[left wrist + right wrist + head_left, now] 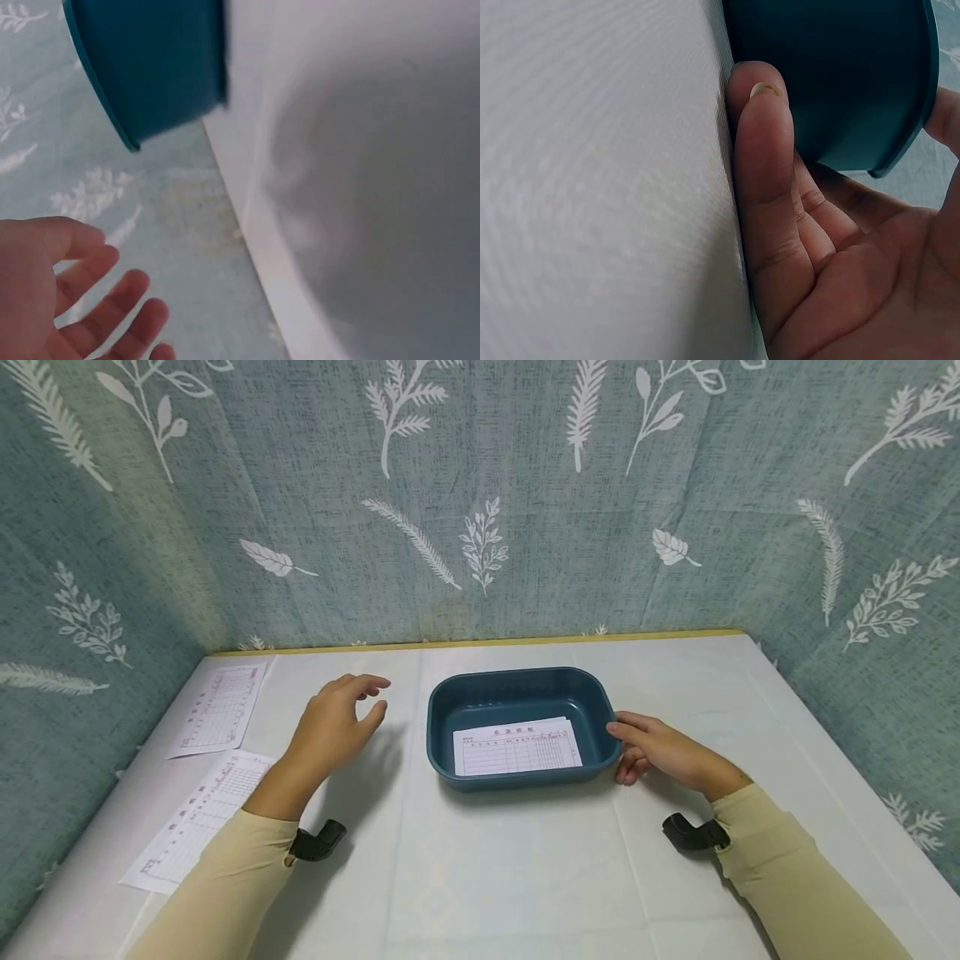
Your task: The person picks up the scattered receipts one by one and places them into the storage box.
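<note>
A dark teal plastic bin (525, 782) with rounded corners stands on the table. Inside it lies a small stack of white printed form sheets (517, 747), with a ruled grid. My right hand (667, 756) holds the bin at its right end, thumb on the rim. In the right wrist view, its other fingers (765, 165) bend against the outer wall, low by the tabletop. Over the table to the left of the bin hovers my left hand (333, 727), its fingers loosely bent and nothing between them. The left wrist view shows those fingers spread, apart from the bin (157, 67).
Two more printed form sheets lie at the left: one (221, 706) near the back corner, another (202, 818) partly behind my left forearm. Leaf-patterned cloth (480, 460) walls the white-covered table (517, 877) at back and sides.
</note>
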### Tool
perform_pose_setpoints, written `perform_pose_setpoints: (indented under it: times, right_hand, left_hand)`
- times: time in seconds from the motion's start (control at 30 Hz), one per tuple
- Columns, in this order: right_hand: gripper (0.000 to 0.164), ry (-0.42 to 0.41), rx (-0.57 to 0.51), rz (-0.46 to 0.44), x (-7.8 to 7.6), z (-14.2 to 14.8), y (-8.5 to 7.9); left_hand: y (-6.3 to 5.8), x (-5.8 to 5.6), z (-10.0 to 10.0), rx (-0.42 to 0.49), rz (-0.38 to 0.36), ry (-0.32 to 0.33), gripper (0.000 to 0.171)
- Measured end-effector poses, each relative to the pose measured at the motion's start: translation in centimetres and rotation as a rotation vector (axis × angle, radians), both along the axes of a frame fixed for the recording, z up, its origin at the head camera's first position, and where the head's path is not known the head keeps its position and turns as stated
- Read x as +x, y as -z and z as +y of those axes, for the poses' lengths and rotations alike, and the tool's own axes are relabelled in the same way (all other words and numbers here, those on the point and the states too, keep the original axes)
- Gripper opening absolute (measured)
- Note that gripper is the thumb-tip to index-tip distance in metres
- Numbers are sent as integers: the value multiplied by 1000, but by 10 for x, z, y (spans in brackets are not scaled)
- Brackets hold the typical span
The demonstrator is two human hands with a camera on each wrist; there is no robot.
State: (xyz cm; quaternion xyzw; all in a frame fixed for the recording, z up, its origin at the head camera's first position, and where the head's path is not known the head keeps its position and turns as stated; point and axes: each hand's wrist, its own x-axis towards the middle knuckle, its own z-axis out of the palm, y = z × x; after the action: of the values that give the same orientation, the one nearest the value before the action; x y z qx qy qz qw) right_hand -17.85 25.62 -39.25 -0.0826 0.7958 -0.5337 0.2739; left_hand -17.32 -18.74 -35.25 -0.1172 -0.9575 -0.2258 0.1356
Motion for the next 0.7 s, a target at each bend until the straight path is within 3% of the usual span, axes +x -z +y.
perform_pose_setpoints:
  times: [0.7]
  right_hand:
    - [79,0,-19,-11,-2,1,1]
  left_hand:
    - [4,31,-69,-102,-57,-77,36]
